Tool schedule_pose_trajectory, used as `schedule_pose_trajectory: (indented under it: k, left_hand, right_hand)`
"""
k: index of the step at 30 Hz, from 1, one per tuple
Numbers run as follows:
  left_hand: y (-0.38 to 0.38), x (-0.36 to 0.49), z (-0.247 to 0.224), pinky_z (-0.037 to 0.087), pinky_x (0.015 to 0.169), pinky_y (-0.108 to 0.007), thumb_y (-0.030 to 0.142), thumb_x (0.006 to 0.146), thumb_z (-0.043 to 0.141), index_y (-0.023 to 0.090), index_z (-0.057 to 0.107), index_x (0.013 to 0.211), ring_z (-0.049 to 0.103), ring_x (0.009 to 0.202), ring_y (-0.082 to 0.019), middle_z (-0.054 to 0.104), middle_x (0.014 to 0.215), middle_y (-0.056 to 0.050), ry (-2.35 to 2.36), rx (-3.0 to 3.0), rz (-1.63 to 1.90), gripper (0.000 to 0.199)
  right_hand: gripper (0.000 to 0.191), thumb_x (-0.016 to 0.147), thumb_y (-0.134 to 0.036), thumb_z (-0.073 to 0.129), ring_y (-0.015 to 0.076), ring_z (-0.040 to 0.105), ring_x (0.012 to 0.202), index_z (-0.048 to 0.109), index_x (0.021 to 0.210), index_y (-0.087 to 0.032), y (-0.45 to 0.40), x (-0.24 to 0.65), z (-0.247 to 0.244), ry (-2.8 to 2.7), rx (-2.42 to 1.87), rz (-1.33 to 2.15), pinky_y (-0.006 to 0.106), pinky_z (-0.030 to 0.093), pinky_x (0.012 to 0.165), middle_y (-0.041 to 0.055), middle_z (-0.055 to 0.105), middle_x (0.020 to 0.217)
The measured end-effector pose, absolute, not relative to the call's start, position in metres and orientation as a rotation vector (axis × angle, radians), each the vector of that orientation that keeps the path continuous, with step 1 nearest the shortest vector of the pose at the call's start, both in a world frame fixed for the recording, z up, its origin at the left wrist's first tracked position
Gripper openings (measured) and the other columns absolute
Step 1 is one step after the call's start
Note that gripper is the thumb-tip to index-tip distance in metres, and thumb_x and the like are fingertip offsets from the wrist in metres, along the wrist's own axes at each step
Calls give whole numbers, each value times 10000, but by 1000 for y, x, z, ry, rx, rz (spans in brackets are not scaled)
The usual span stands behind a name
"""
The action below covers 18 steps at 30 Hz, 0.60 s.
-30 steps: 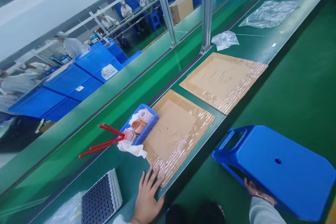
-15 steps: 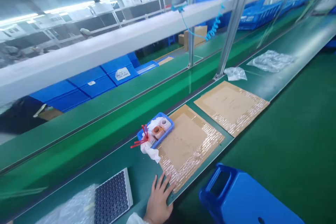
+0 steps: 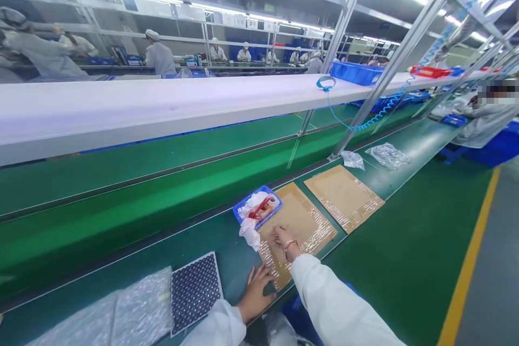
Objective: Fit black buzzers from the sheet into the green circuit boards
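My left hand [image 3: 257, 292] lies palm down with spread fingers on the green bench [image 3: 235, 265], at the near corner of a tan cardboard sheet [image 3: 298, 208]. Over the middle of that sheet is my right hand [image 3: 283, 237], a bracelet at its wrist. Its fingers are curled together and point down; whatever they hold, if anything, is hidden. A small blue tray [image 3: 236, 214] overlaps the sheet's far left corner. White tissue [image 3: 250, 233], small round cups [image 3: 273, 201] and thin red sticks [image 3: 259, 208] are in it. Rows of clear glossy strips line the sheet's edges.
To the left stand a tray of small dark round parts [image 3: 197, 289] and bubble wrap [image 3: 141, 303]. A second cardboard sheet [image 3: 343, 192] and clear plastic bags [image 3: 387, 155] lie to the right. A white shelf [image 3: 182, 100] spans beyond the bench. A co-worker [image 3: 492, 119] sits at far right.
The view has tilted up. My right hand has come in over the cardboard sheet. The red sticks, which stuck out leftward, now lie across the tray. My left hand stays by the sheet's corner.
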State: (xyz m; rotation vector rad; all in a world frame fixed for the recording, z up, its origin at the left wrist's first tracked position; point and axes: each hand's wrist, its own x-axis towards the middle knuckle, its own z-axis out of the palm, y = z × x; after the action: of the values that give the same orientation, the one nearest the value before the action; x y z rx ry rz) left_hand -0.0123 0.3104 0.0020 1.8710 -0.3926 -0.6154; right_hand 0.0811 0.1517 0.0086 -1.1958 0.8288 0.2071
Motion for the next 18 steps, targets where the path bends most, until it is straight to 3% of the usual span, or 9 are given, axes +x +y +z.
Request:
schedule_pose_trajectory:
  k: [3, 6, 13, 18]
  left_hand:
    - [316, 8, 12, 283, 1065, -445, 226, 661, 600, 185, 664, 919, 520, 1150, -274, 644, 1130, -105, -140, 1738, -604, 269]
    - [327, 25, 24, 382, 979, -425, 323, 729, 553, 152, 595, 1008, 545, 1109, -265, 618, 1146, -131, 154, 1601, -588, 330]
    - [341, 49, 38, 420, 953, -340, 355, 809, 451, 195, 507, 1067, 499, 1199, -227, 485, 1325, -124, 619, 1265, -531, 308]
    - [334, 76, 42, 337, 1042, -406, 341, 864, 360, 186, 480, 1006, 298, 1349, -277, 375, 1402, -160, 804, 1129, -464, 243]
  right_hand:
    - [178, 946, -294, 535, 127, 557, 680, 566, 948, -118, 163, 93, 13, 864, -1142, 281, 259, 504, 613, 29, 567, 856]
    - [183, 953, -303, 520, 136, 563, 723, 566, 963, -126, 169, 102, 13, 863, -1075, 292, 273, 509, 647, 40, 569, 900]
    - [151, 907, -272, 586, 162, 579, 752, 560, 937, -127, 167, 116, 5, 761, -981, 269, 303, 501, 673, 37, 589, 875]
    - [289, 688, -283, 766, 176, 590, 701, 509, 737, -161, 163, 118, -5, 645, -970, 317, 318, 494, 690, 13, 599, 722]
